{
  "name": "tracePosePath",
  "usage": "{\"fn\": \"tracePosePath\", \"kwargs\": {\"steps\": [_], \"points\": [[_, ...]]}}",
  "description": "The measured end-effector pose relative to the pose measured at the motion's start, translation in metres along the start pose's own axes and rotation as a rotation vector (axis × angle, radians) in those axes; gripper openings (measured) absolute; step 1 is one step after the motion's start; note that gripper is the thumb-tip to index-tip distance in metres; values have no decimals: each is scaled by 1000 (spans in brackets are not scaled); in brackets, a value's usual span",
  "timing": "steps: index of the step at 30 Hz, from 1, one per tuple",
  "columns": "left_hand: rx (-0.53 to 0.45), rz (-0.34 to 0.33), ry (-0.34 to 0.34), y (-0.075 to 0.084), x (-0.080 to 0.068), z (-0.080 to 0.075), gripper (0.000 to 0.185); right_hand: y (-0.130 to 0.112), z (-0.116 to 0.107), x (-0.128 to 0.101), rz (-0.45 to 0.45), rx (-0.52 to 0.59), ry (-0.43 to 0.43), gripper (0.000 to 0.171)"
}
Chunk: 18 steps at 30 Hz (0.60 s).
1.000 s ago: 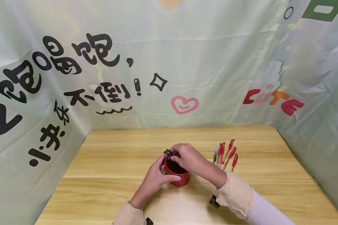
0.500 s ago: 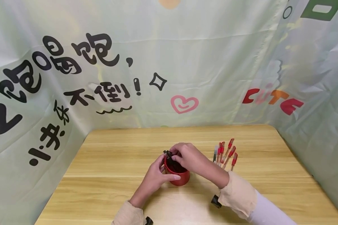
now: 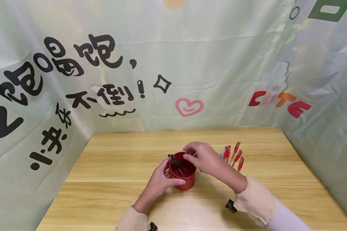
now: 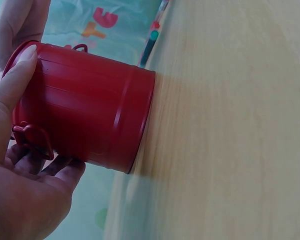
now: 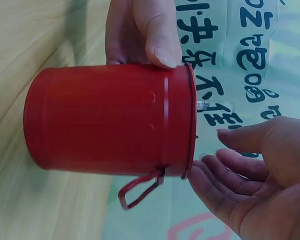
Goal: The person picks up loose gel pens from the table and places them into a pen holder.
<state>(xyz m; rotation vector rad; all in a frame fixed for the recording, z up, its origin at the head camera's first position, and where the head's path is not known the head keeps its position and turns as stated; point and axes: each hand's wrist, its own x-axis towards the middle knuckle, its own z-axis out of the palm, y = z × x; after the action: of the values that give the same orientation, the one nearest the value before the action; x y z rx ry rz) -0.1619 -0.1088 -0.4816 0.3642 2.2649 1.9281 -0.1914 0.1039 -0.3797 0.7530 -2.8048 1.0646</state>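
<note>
A red metal cup (image 3: pixel 186 181) stands on the wooden table (image 3: pixel 118 166). My left hand (image 3: pixel 168 175) grips its left side, thumb on the front wall and fingers behind. In the left wrist view the thumb (image 4: pixel 15 82) lies along the red cup (image 4: pixel 90 120). Black pens (image 3: pixel 174 162) lean inside against the left rim. My right hand (image 3: pixel 191 153) hovers just above the cup's right rim. In the right wrist view its fingers (image 5: pixel 240 175) are relaxed and empty beside the cup's mouth (image 5: pixel 190 120).
Several red-capped pens (image 3: pixel 234 155) lie fanned out on the table right of the cup, just behind my right hand. Printed cloth walls (image 3: pixel 173 80) close in the table at the back and on both sides.
My right hand has lifted off the cup's mouth and drawn to the right, leaving the black pens standing in the cup. The left hand and the cup have stayed put.
</note>
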Motion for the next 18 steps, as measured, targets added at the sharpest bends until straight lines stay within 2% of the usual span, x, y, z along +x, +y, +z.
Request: {"fn": "tracePosePath", "kwargs": {"steps": [8,18], "points": [[-9,1,9,1,0,1,85,19,-17,-6,28,-16,31,21],[-19,-7,17,2,0,1,89,55,-49,-14,157,-47,49,33]]}}
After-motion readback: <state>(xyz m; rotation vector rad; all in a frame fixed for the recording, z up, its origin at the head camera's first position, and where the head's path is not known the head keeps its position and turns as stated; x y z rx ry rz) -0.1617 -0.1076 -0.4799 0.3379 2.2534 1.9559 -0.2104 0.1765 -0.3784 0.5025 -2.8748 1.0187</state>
